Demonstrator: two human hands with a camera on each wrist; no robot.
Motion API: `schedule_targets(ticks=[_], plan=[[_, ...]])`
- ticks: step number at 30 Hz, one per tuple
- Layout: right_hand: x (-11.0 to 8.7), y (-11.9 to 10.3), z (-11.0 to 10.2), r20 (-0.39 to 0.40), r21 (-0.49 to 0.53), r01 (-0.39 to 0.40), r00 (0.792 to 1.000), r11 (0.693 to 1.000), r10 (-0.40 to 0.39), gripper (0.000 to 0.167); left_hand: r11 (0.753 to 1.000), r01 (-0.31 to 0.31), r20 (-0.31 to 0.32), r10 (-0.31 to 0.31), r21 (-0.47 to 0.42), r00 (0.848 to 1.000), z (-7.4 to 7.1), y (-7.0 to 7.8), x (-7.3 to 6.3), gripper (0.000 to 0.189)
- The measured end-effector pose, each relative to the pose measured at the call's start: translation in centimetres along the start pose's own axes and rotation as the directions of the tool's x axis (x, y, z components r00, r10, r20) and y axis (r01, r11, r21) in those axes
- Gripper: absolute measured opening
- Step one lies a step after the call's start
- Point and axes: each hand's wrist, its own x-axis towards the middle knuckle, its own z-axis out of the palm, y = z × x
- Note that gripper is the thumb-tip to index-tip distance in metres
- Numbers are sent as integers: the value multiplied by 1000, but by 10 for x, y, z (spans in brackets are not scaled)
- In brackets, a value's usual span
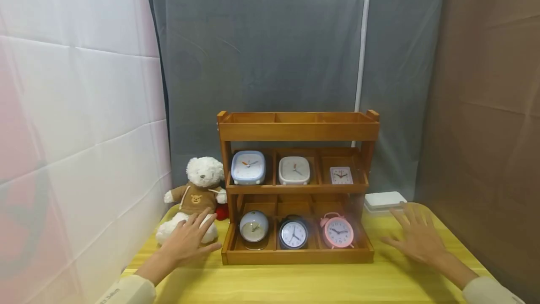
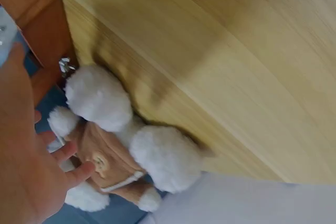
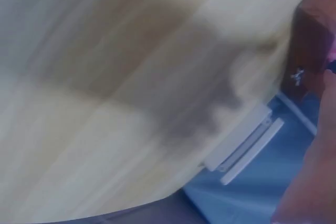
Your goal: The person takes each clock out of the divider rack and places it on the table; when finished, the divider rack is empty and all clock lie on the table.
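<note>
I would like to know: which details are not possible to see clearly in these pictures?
- Head view: white plush bear in brown top; left grip covers part of its lap.
- Head view: small red object; partly covered by the bear.
- Head view: pale square clock; minute marks too small.
- Right wrist view: flat white rectangular object; details blurred.

back: grey cloth point(image 1: 261, 50) | left: white cloth point(image 1: 97, 93) | right: brown cloth point(image 1: 485, 93) | below: yellow wood-grained table point(image 1: 295, 283)

Backdrop point(image 1: 270, 46): hung grey behind.
Left sheet point(image 1: 93, 88): was white, creased.
Right sheet point(image 1: 489, 107): was brown.
Table point(image 1: 278, 283): stood between sheets.
</note>
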Motion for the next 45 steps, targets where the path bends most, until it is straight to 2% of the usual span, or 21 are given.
schedule_targets(ticks=[4, 10, 12, 17, 22, 26, 32, 36, 40, 45], plan=[[12, -13, -3, 19, 7, 10, 1000, 1000, -10, 88, 1000, -10, 32, 10, -15, 999, 1, 8, 5, 82], [26, -42, -4, 71, 51, 29, 997, 998, -32, 88, 990, 44, 88, -33, -134, 996, 7, 18, 11, 79], [27, -51, -2, 97, 63, 30, 995, 998, -36, 91, 977, 76, 131, -51, -200, 990, 9, 20, 13, 79], [31, -69, 5, 93, 92, 71, 992, 993, -79, 92, 931, 166, 243, -87, -325, 966, 14, 26, 16, 77], [39, -82, 13, 125, 133, 56, 989, 989, -73, 85, 898, 240, 308, -126, -368, 943, 18, 29, 18, 74], [44, -86, 17, 131, 135, 17, 991, 991, -35, 78, 864, 274, 353, -122, -422, 928, 20, 29, 20, 76], [48, -90, 15, 148, 137, -50, 988, 989, 29, 72, 824, 298, 396, -99, -481, 913, 29, 24, 23, 83], [52, -92, 15, 186, 213, -89, 981, 973, 49, 68, 808, 313, 414, -95, -498, 905, 33, 22, 25, 88], [57, -94, 20, 208, 299, -107, 977, 948, 45, 63, 789, 312, 413, -81, -529, 907, 34, 22, 28, 90], [65, -99, 31, 203, 346, -59, 979, 936, -14, 55, 768, 332, 411, -98, -549, 906, 31, 24, 29, 94]])
